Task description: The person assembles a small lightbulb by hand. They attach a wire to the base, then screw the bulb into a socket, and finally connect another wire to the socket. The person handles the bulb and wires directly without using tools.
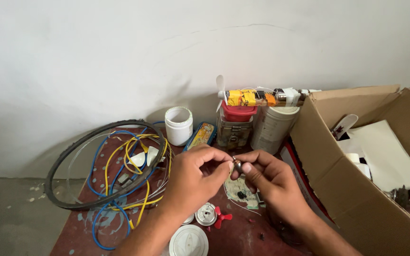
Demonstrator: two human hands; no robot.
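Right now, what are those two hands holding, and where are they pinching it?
A tiny metal piece, pinched between the fingertips of the left hand and the right hand, one on each side. What kind of piece cannot be told.

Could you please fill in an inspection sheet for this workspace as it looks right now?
Surface: dark red table, paint-flecked and crowded.
Job's things: small metal part pinched between both hands above the table.
Clutter: white jar; red propeller; round metal disc; white lid; small circuit board; taped stick with a white propeller lying on containers; open cardboard box holding paper and parts.
Grippers: left hand and right hand, fingers closed on the part.
Cables: blue and yellow wires coiled loosely inside a black rubber ring.
Surroundings: white wall; grey floor at left.
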